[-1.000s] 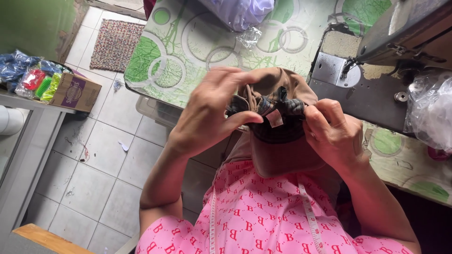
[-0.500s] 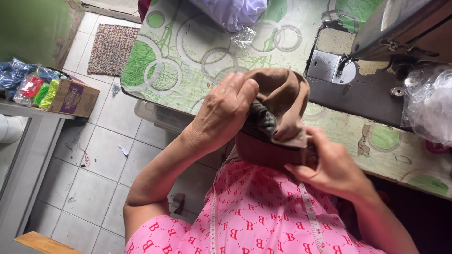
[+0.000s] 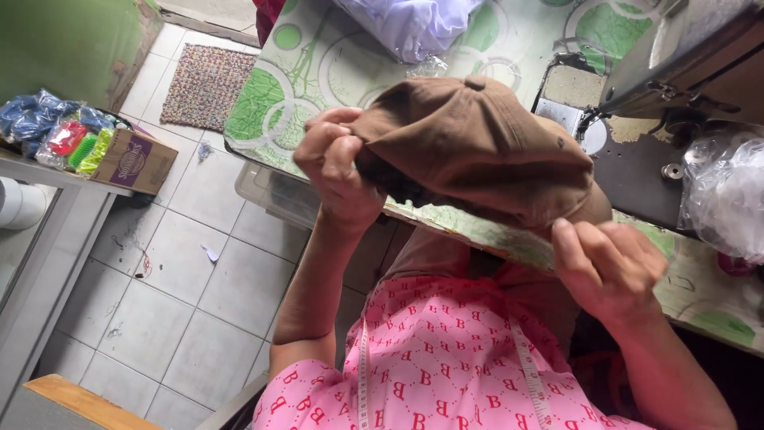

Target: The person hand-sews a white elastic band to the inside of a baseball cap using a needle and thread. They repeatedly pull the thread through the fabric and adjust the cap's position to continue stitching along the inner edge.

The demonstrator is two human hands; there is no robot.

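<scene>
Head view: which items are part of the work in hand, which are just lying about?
In hand:
- brown cap
- left hand, gripping the cap's back edge
- right hand, at the cap's brim

Lying about:
- sewing machine
- white cloth
- clear plastic bag
- cardboard box
- woven mat
- measuring tape

Both forearms raised, left hand curled in a pinching grip, right hand loosely closed, fingers bent

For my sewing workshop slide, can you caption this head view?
Both hands, left hand and right hand, hold a brown cap above a green-patterned table beside a sewing machine.
</scene>
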